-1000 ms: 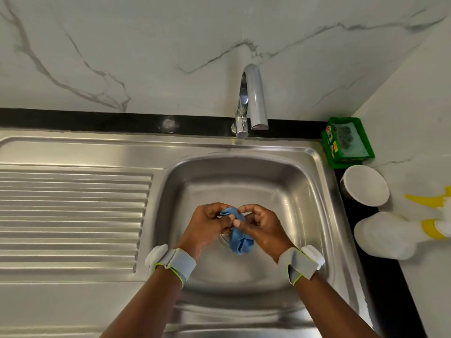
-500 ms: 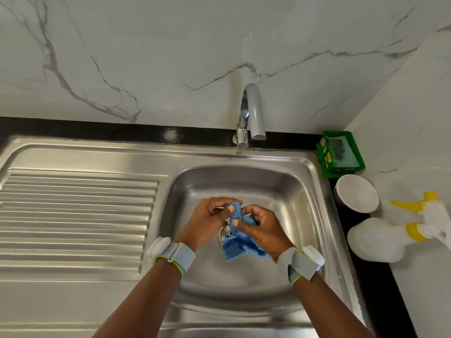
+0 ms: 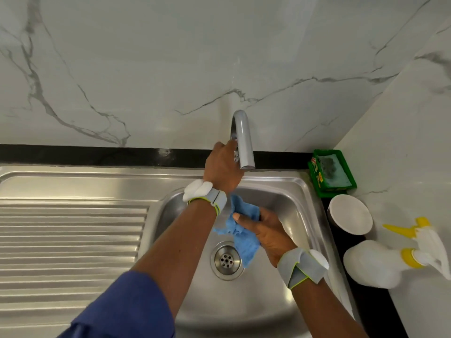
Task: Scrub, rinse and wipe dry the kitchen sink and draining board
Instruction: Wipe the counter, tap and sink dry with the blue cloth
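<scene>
Head view: a stainless-steel kitchen sink basin (image 3: pixel 289 213) sits to the right of its ribbed steel draining board (image 3: pixel 73 235), both set under a white marble-veined wall (image 3: pixel 170 57) with a black strip (image 3: pixel 97 156) along its foot.

The left hand (image 3: pixel 223 167) is raised to the base of the curved chrome tap (image 3: pixel 244 140) and touches it. Its fingers lie behind the back of the hand and the spout, so I cannot tell whether they grasp the tap. The left forearm crosses the basin's back-left corner and covers part of the rim there.

The right hand (image 3: pixel 268 234) is over the middle of the basin, fingers and thumb clenched on a crumpled light-blue cleaning cloth (image 3: pixel 240 230). The cloth hangs down, and its lower edge overlaps the right side of the round perforated steel drain strainer (image 3: pixel 225 259).

Each wrist carries a grey band with a white pod, left (image 3: pixel 207 195) and right (image 3: pixel 302 267). A dark blue sleeve (image 3: pixel 127 311) shows on the left upper arm.

On the counter right of the basin stand:
- a green plastic tray (image 3: pixel 319 167) holding a dark scouring pad
- a round white bowl (image 3: pixel 350 217) just in front of the tray
- a white spray bottle with yellow trigger and collar (image 3: pixel 373 263), lying on its side
</scene>
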`<move>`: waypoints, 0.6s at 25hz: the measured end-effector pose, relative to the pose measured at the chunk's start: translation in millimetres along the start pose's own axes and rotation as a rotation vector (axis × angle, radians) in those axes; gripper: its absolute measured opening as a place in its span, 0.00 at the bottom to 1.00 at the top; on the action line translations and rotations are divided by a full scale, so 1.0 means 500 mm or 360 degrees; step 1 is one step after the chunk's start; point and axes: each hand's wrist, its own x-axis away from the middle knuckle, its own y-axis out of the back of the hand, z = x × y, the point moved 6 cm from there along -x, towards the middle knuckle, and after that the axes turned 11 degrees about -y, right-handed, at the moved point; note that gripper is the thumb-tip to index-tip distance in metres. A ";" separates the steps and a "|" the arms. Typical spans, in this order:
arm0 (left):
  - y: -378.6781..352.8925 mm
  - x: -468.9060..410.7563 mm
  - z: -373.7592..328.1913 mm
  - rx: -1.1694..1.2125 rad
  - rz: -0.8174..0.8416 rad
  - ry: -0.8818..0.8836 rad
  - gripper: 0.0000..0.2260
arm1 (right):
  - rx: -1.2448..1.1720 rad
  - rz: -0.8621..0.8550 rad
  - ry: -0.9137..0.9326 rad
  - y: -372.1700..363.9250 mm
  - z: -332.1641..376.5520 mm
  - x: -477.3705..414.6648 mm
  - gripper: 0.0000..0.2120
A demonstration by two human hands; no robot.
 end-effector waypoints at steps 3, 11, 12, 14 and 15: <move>-0.008 -0.031 0.018 -0.0081 0.0037 -0.0101 0.11 | 0.0258 -0.0208 0.0055 0.004 0.011 -0.024 0.18; -0.017 0.053 0.055 0.0178 -0.0144 0.0131 0.13 | 0.0835 -0.0464 0.0241 -0.010 0.029 -0.045 0.11; -0.024 0.076 0.042 0.0220 -0.0137 0.0100 0.17 | 0.0972 -0.0486 0.0271 -0.016 0.031 -0.049 0.10; -0.048 0.117 0.021 0.0285 -0.0092 0.0100 0.15 | 0.1255 -0.0466 0.0239 -0.031 0.020 -0.055 0.08; -0.063 0.139 0.014 0.0349 -0.0013 0.0136 0.13 | 0.1370 -0.0510 0.0211 -0.030 0.013 -0.056 0.08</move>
